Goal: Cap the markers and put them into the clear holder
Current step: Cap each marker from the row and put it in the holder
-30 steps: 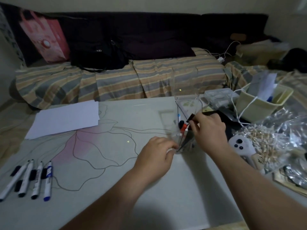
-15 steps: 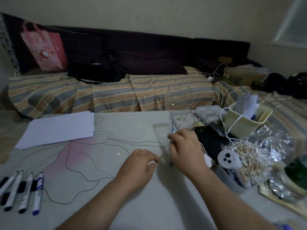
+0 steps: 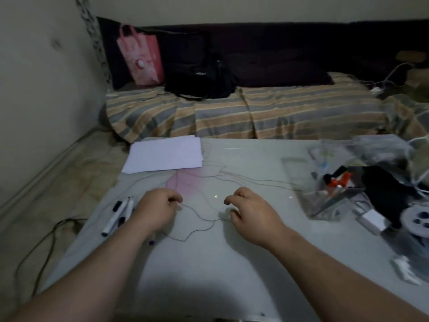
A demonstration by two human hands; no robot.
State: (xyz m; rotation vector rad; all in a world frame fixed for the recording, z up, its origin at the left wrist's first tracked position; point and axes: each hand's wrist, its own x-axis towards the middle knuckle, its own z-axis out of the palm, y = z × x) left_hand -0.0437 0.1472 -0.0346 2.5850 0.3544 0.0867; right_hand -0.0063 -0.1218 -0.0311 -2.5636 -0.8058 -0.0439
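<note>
so, head view: both hands hover low over the counter (image 3: 209,263), grip loosely curled and holding nothing; left hand (image 3: 156,212) sits just beside the loose markers (image 3: 118,213), right hand (image 3: 249,213) is mid-counter. the clear holder (image 3: 329,196), markers already inside, lies far right. best move, i'd judge: pinch one marker mid-barrel, find its cap, press straight on.
</note>
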